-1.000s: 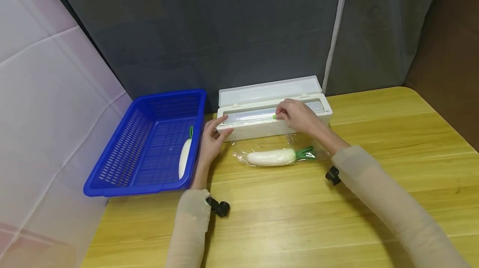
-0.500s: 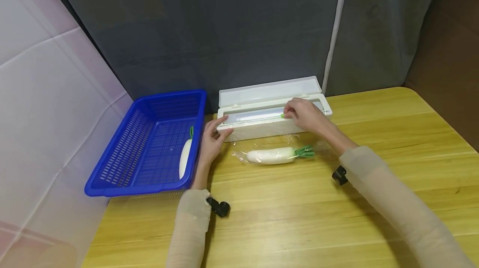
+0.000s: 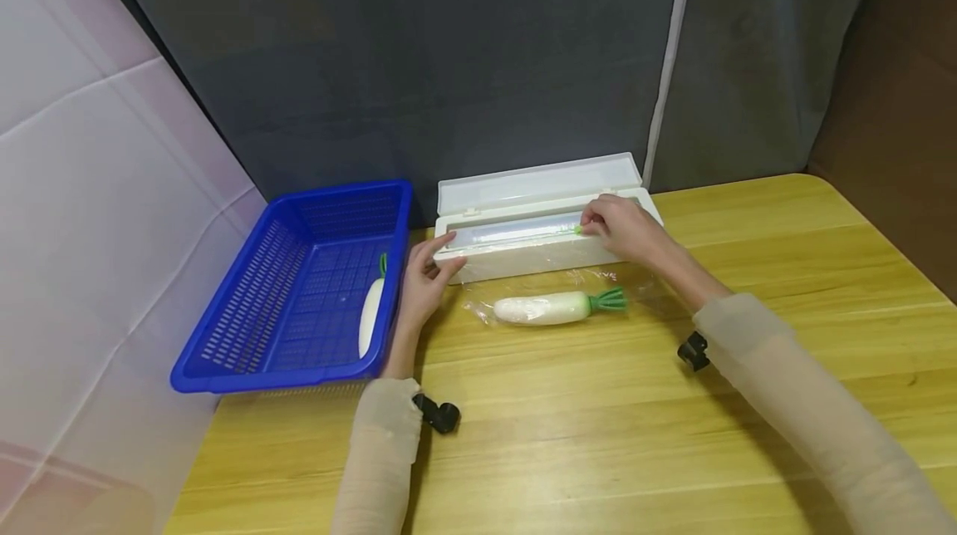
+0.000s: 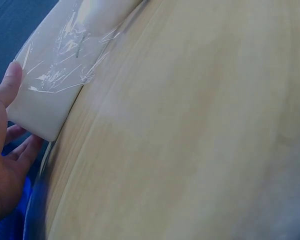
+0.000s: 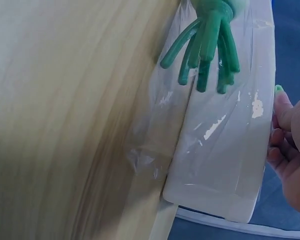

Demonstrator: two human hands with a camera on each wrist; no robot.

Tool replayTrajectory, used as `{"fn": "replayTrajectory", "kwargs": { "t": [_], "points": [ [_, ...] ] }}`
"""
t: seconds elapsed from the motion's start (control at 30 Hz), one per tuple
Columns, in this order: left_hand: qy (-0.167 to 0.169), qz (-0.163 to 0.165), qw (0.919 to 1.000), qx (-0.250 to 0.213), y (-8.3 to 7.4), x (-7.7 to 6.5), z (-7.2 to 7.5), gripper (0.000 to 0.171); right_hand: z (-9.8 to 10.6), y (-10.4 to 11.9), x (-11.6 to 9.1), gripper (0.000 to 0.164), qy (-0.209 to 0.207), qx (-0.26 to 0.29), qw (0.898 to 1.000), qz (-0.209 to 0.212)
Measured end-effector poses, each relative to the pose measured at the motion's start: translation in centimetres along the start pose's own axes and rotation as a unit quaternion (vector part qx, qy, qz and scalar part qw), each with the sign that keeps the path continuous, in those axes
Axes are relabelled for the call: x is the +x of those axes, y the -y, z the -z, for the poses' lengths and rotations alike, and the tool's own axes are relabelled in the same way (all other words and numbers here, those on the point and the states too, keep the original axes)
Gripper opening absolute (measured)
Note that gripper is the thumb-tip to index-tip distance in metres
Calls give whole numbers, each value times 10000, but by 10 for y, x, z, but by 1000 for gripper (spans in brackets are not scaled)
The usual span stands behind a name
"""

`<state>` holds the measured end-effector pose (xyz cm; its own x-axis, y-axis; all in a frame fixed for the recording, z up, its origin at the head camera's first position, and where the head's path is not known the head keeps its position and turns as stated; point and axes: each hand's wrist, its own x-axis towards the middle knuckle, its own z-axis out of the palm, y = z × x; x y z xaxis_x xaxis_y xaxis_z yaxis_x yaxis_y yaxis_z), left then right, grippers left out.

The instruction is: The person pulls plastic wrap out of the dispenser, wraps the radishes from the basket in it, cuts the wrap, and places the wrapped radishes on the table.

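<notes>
A white cling film dispenser point(image 3: 523, 259) stands at the back of the table with its lid tipped back. My left hand point(image 3: 422, 282) steadies its left end, thumb on the front and index finger on the top edge. On the top edge my right hand point(image 3: 626, 229) pinches the small green slide cutter point(image 3: 578, 229), right of the middle. Clear film hangs over the front and spreads around a white radish point(image 3: 542, 309), whose green leaves point(image 5: 210, 40) point right. In the right wrist view the fingers are curled at the far edge of the dispenser.
To the left of the dispenser sits a blue plastic basket point(image 3: 179, 379), close beside the left forearm. Another white radish point(image 3: 370, 315) lies inside along its right wall. A grey curtain point(image 3: 449, 61) rises behind the wooden table point(image 3: 561, 452).
My right hand has slid rightward along the dispenser's top edge, taking the green cutter with it. The film-covered radish has shifted slightly toward the box. My left hand stays put.
</notes>
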<state>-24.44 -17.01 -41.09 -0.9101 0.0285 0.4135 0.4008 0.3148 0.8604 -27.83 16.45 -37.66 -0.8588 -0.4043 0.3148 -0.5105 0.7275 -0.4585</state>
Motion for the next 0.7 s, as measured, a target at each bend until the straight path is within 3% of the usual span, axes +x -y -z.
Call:
{"fn": "replayTrajectory", "kwargs": {
  "t": [0.7],
  "points": [
    [1,-40,10000,20,-2,-1,-1,43,10,-17,-8,7,-32,46,10000,-1]
  ]
}}
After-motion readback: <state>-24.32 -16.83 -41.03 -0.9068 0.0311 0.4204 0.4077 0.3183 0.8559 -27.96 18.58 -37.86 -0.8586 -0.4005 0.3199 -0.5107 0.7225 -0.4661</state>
